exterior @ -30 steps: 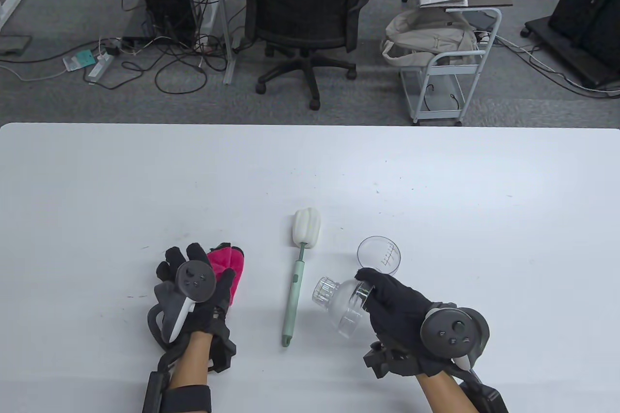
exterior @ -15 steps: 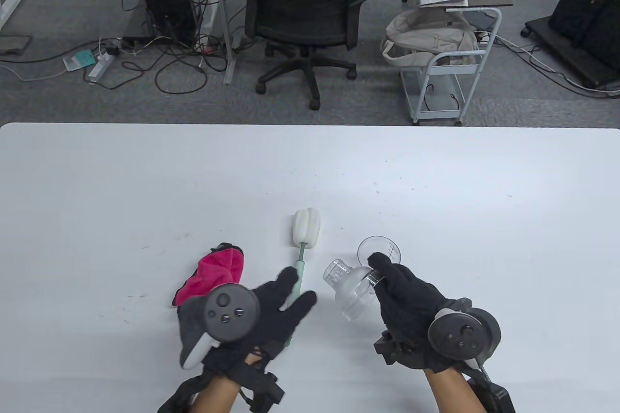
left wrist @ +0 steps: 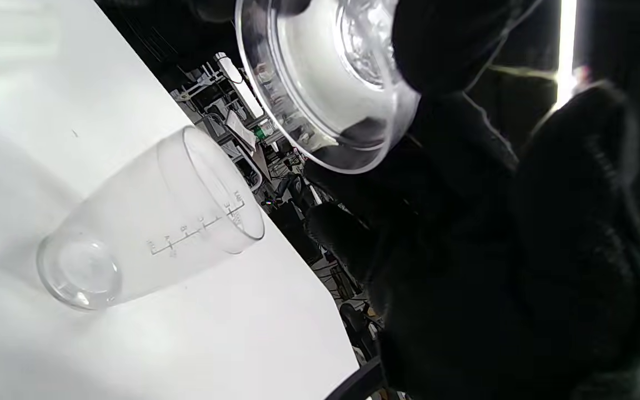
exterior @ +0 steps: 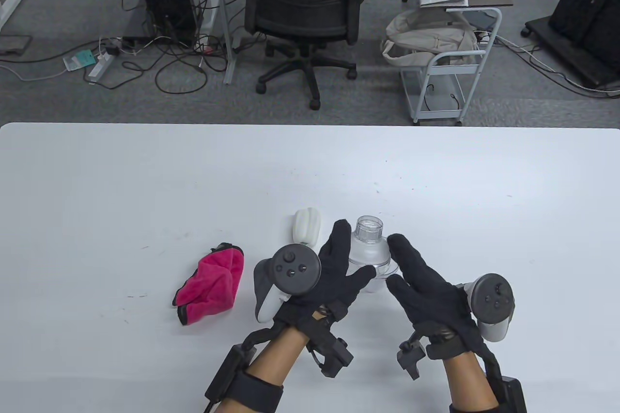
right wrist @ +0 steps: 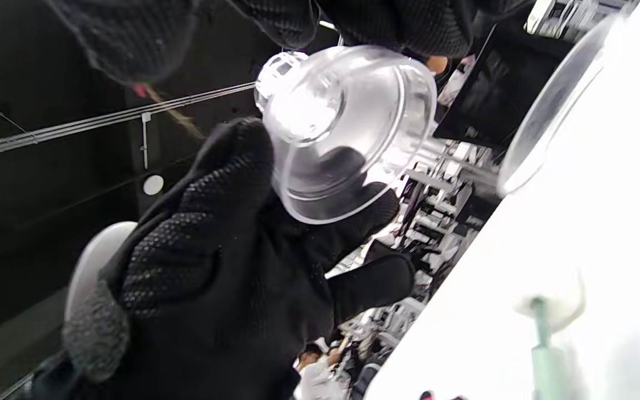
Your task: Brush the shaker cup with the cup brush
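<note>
The clear shaker cup (exterior: 377,284) stands upright on the white table (exterior: 145,180), mostly hidden under the hands; the left wrist view shows it whole (left wrist: 148,233). Both hands hold its clear domed lid (exterior: 368,248) above it, spout up. My left hand (exterior: 356,251) grips the lid's left side. My right hand (exterior: 395,260) grips its right side. The lid also shows in the left wrist view (left wrist: 320,83) and the right wrist view (right wrist: 342,128). The cup brush's white sponge head (exterior: 307,226) lies left of the cup. Its green handle is hidden under my left hand but shows in the right wrist view (right wrist: 545,344).
A crumpled pink cloth (exterior: 208,287) lies on the table left of my left hand. Beyond the table's far edge stand an office chair (exterior: 302,11) and a small cart (exterior: 450,69).
My left hand left the pink cloth, crossed over the brush handle and took the lid's left side. My right hand lifted the lid and turned it spout up above the cup.
</note>
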Demonstrator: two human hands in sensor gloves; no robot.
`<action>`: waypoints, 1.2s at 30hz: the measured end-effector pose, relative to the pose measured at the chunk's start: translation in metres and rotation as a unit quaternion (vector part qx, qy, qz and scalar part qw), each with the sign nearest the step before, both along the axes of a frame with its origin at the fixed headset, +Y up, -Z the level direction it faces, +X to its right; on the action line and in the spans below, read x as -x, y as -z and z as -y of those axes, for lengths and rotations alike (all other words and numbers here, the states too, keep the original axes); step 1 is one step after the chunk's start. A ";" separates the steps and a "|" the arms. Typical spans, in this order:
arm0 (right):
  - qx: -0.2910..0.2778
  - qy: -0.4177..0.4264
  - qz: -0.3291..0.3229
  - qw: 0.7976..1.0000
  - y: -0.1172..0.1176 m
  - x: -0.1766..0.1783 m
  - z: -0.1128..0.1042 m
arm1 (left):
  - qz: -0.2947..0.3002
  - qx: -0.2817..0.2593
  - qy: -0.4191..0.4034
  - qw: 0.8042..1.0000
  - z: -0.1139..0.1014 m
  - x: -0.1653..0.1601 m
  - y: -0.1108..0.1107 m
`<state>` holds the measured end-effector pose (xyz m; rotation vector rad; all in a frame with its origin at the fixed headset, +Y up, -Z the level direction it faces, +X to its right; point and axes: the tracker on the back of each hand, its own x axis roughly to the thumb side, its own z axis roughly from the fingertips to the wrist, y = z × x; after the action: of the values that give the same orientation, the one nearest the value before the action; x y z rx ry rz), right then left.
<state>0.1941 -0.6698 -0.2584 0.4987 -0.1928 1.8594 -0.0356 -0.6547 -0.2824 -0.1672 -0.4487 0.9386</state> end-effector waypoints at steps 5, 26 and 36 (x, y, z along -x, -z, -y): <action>-0.011 -0.079 0.030 0.996 0.003 0.001 0.006 | -0.011 -0.023 0.041 0.999 0.024 -0.026 0.014; 0.030 -0.094 0.029 0.995 0.010 0.001 0.023 | -0.013 -0.035 0.079 0.996 0.054 -0.031 0.021; 0.029 -0.110 0.037 0.993 0.009 0.003 0.027 | -0.023 -0.044 0.085 0.995 0.065 -0.031 0.019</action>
<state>0.1915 -0.6965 -0.2670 0.4248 -0.1375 2.0938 -0.0044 -0.7193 -0.3018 -0.1028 -0.4255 0.7524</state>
